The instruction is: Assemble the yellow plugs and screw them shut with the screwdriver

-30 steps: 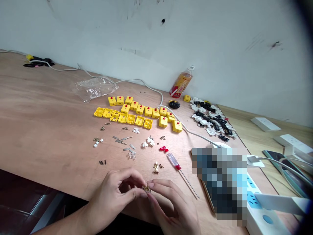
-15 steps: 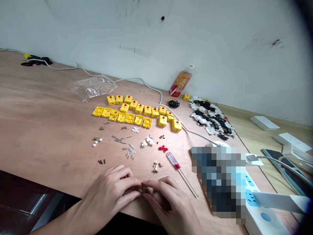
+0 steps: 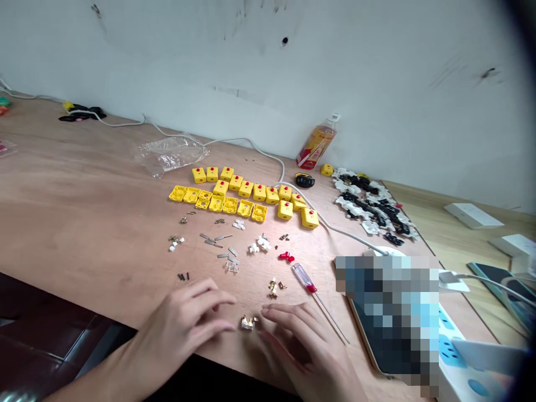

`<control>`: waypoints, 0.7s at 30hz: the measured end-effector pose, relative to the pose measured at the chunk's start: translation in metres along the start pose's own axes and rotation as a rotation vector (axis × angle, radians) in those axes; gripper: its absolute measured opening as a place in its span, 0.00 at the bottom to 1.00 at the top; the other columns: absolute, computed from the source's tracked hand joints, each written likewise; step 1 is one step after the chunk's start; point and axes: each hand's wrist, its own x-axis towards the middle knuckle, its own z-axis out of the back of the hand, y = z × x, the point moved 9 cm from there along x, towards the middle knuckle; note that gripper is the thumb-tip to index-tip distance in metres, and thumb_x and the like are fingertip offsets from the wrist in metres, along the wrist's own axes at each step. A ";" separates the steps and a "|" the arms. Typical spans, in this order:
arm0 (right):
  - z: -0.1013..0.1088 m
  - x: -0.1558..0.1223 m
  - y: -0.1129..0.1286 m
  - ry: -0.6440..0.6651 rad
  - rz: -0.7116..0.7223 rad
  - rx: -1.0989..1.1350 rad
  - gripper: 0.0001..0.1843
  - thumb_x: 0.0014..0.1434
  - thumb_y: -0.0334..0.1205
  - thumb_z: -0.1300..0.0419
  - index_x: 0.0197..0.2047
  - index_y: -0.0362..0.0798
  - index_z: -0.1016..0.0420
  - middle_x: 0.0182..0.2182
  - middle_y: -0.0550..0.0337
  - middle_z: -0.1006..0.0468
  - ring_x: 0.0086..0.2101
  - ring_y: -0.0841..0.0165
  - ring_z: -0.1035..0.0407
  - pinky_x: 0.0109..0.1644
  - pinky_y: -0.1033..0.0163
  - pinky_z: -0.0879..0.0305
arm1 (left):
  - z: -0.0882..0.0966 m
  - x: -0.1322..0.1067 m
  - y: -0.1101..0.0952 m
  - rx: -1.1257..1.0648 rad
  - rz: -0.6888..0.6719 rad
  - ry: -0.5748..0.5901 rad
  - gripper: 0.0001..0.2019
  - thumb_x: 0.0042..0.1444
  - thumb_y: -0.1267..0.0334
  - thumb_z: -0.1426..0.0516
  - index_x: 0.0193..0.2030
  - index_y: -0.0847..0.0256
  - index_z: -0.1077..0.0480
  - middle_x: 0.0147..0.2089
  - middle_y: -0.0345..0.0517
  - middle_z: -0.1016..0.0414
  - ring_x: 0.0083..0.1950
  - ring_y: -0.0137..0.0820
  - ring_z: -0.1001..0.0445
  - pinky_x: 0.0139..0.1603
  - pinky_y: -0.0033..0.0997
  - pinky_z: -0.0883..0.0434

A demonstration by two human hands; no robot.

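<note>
Shiny brass fittings (image 3: 248,322), glossy yellow plastic housings (image 3: 259,192).

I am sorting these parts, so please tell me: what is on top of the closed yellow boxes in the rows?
Each closed yellow box shows one red dot on top. Their insides cannot be seen, because the shut boxes cover them.

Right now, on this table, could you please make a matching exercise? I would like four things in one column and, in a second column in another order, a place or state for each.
1. brass fitting
2. screwdriver
3. plastic bag
4. left hand

A. lying just beyond the right hand
B. holding nothing
C. between the two hands
D. crumpled behind the yellow housings

Pairs: 1-C, 2-A, 3-D, 4-B.
</note>
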 end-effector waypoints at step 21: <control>0.012 0.001 -0.013 -0.166 -0.007 -0.451 0.15 0.73 0.43 0.47 0.50 0.51 0.19 0.37 0.52 0.23 0.27 0.68 0.27 0.27 0.65 0.28 | 0.028 0.001 -0.014 0.412 -0.203 -0.249 0.11 0.73 0.67 0.48 0.53 0.59 0.25 0.44 0.47 0.28 0.42 0.35 0.25 0.40 0.32 0.28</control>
